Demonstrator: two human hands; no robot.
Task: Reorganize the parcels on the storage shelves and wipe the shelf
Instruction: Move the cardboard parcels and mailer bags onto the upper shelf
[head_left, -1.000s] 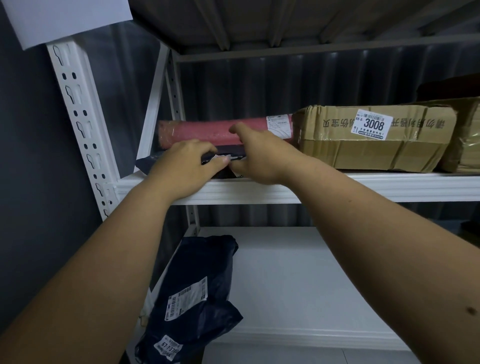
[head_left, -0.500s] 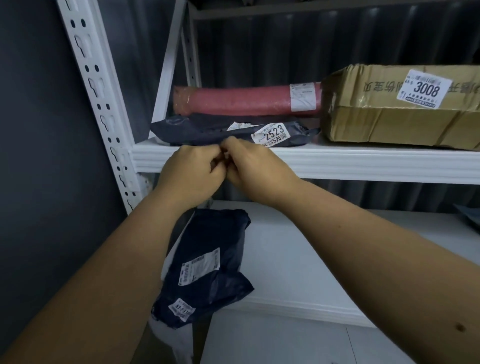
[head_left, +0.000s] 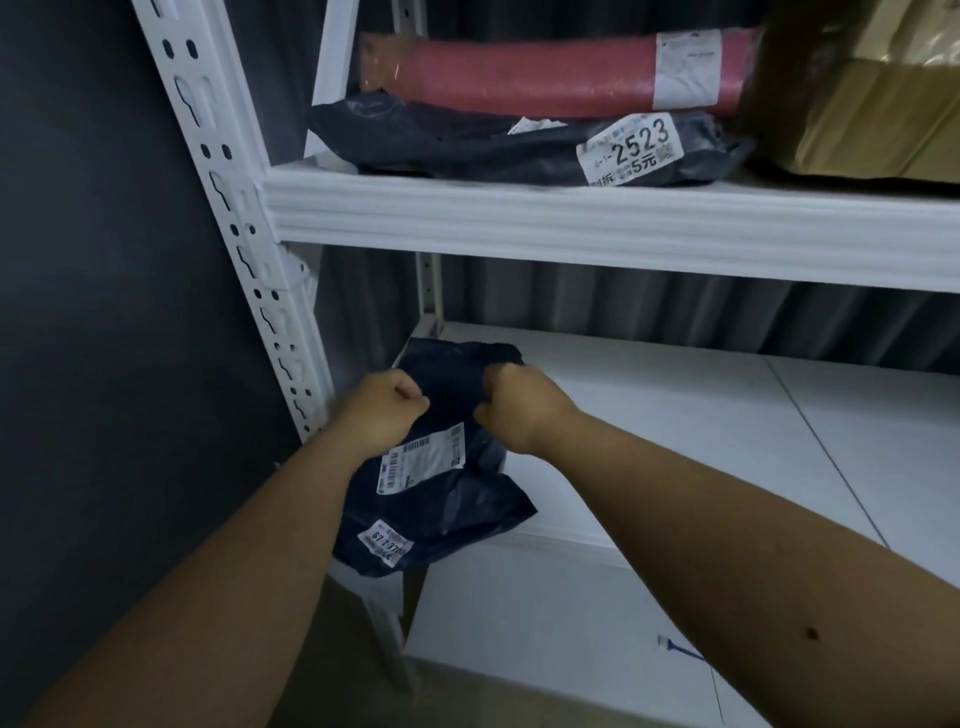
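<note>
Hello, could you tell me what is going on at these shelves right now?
A person is sorting parcels on a white metal shelving unit. Both the left hand and the right hand grip the upper end of a dark blue plastic mailer bag lying at the left edge of the lower shelf. On the shelf above, a pink bubble-wrapped roll sits behind a dark mailer labelled 2523, beside a brown cardboard box.
</note>
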